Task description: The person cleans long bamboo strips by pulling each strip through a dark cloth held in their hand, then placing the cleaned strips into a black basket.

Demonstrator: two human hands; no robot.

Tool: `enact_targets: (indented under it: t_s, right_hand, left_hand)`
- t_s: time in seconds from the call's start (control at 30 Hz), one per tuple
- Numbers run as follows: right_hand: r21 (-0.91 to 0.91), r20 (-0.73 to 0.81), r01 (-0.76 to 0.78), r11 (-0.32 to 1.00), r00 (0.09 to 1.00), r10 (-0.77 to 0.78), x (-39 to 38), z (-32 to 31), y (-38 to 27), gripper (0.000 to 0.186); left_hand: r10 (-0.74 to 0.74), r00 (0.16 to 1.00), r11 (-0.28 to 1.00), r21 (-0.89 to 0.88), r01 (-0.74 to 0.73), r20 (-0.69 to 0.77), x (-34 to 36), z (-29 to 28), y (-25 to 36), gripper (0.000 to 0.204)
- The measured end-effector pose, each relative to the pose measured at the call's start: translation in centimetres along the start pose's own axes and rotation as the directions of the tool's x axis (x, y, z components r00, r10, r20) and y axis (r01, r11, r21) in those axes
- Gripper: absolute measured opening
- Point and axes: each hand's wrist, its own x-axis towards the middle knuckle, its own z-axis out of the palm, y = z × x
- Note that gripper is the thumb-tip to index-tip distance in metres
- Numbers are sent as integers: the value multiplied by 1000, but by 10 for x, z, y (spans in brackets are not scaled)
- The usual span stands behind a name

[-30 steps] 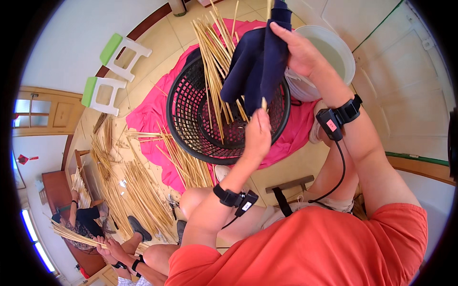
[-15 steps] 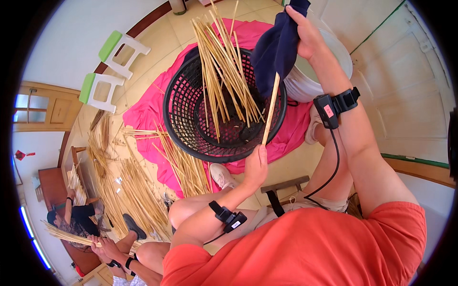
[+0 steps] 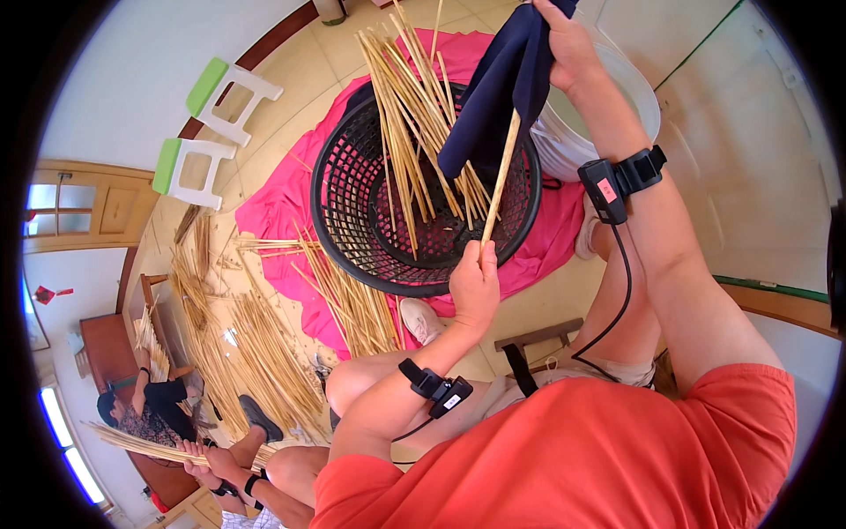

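Observation:
My left hand is closed around the lower end of a pale, thin wooden stick that slants up over the right side of a black mesh basket. The stick's upper part disappears under a dark blue cloth. High up at the right, my right hand grips this cloth, which drapes down over the basket's rim; some of its fingers are hidden. Inside the basket a loose bundle of similar sticks leans toward the far rim.
Under the basket spreads a pink sheet. A white bucket stands at its right. More sticks lie on the floor at left, near two green-topped stools. At lower left, another person's hands hold sticks; a further person sits beyond.
My left hand has moved slightly farther away with the stick, toward the basket. The cloth now hangs more to the left across the basket. The whole view has shifted a little.

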Motion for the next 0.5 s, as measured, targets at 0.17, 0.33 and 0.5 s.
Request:
enact_targets:
  t_s: [0.17, 0.33, 0.5]
  right_hand:
    - [-5, -2, 2, 1000, 1000, -2, 2, -8, 4, 21]
    - [47, 14, -35, 998, 999, 34, -5, -4, -16, 24]
    - [141, 105, -114, 983, 989, 100, -4, -13, -21, 26]
  left_hand:
    - [6, 999, 1000, 2, -6, -53, 12, -7, 0, 25]
    - [-92, 769, 637, -556, 534, 633, 22, -23, 2, 30]
    - [13, 533, 410, -491, 769, 846, 32, -34, 13, 29]
